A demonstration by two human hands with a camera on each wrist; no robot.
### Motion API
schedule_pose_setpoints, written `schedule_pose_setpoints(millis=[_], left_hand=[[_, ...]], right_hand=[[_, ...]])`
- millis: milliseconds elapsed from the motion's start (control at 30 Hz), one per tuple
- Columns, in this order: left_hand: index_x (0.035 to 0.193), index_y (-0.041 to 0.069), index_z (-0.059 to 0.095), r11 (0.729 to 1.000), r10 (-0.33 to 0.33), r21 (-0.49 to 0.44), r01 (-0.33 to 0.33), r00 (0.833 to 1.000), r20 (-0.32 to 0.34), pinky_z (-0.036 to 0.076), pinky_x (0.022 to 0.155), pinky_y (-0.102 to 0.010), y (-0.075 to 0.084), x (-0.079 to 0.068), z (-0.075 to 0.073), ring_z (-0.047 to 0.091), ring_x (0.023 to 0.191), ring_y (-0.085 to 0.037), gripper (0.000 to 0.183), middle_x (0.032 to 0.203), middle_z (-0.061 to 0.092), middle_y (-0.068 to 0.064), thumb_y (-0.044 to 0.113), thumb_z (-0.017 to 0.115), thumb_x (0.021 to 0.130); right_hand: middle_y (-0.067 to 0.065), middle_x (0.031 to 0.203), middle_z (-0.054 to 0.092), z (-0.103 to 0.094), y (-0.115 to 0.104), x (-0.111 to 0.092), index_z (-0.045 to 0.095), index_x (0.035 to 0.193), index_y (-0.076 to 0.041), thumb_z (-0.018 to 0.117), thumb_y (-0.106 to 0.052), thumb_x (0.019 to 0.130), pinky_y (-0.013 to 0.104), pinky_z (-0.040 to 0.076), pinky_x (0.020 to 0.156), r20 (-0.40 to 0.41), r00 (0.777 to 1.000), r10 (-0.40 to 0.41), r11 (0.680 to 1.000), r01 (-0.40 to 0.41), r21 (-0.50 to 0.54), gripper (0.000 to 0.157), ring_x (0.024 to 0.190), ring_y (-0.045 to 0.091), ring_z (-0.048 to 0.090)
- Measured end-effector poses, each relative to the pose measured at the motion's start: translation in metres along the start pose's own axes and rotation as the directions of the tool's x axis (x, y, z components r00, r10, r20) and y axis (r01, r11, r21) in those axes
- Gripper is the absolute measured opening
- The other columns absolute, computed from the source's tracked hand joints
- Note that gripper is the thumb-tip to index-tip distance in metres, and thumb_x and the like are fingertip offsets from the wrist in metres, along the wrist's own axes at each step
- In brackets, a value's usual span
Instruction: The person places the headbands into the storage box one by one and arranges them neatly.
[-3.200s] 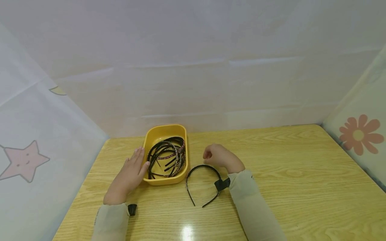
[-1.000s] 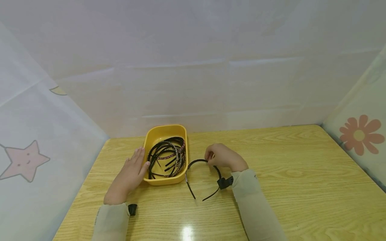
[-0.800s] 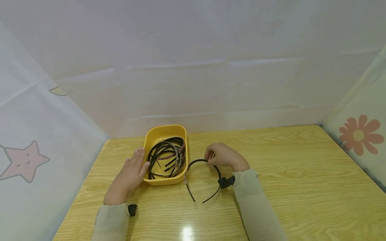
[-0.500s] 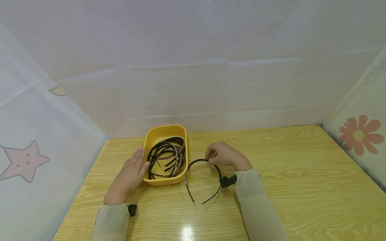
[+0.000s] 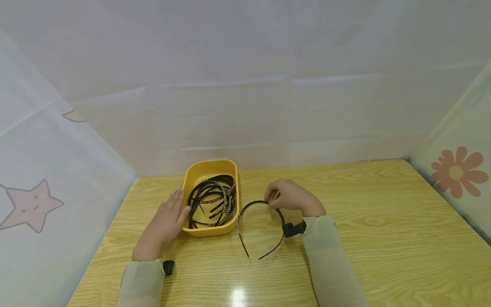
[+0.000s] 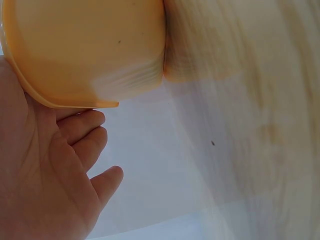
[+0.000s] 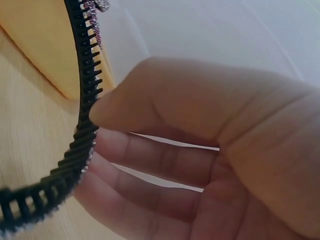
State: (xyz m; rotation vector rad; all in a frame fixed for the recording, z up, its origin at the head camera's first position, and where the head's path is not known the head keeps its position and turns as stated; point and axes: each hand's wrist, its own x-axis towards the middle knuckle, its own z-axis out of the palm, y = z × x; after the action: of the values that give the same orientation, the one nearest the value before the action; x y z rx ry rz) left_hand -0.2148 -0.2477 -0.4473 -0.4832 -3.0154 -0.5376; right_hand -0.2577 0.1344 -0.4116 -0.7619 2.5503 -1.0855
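My right hand (image 5: 293, 197) pinches a black toothed headband (image 7: 87, 75) between thumb and fingers at the top of its curve. The headband's outer side glitters in the right wrist view, and its two ends point toward the table's front edge. To its left stands a yellow plastic bin (image 5: 211, 231) with several black headbands (image 5: 207, 185) jumbled inside, some with pink or silvery glitter. My left hand (image 5: 163, 224) lies along the bin's left side, fingers straight and touching the rim.
Wood-grain table (image 5: 364, 230) extends far to the right of my right hand. A pale sheet (image 5: 261, 106) hangs behind the table's back edge, and printed sheets stand at both sides. The bin sits close to the back sheet.
The headband lay on the table beside my right hand; now that hand grips it and has shifted it slightly right and back. My left hand and the bin stay put.
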Motion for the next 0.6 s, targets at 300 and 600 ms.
schedule_pose_setpoints(millis=[300, 600], left_hand=[[0.158, -0.009, 0.015, 1.0, -0.012, 0.012, 0.011, 1.0, 0.019, 0.013, 0.117, -0.07, 0.002, -0.001, -0.003, 0.012, 0.151, -0.047, 0.066, 0.164, 0.014, -0.029, 0.032, 0.036, 0.112], [0.158, -0.009, 0.014, 1.0, -0.019, 0.013, 0.019, 1.0, 0.024, 0.012, 0.118, -0.069, 0.0027, -0.0009, -0.0037, 0.011, 0.152, -0.046, 0.066, 0.165, 0.012, -0.027, 0.034, 0.035, 0.112]], right_hand=[[0.002, 0.108, 0.073, -0.0022, 0.0019, -0.0008, 0.077, 0.108, -0.007, 0.065, -0.005, 0.094, 0.034, 0.059, 0.079, -0.007, 0.999, -0.032, 0.999, 0.032, 0.032, 0.018, 0.095, 0.021, 0.069], [0.004, 0.109, 0.072, -0.0009, -0.0018, 0.0005, 0.076, 0.114, -0.007, 0.067, -0.009, 0.095, 0.035, 0.059, 0.077, -0.082, 0.997, 0.013, 0.99, -0.001, 0.144, 0.021, 0.094, 0.018, 0.068]])
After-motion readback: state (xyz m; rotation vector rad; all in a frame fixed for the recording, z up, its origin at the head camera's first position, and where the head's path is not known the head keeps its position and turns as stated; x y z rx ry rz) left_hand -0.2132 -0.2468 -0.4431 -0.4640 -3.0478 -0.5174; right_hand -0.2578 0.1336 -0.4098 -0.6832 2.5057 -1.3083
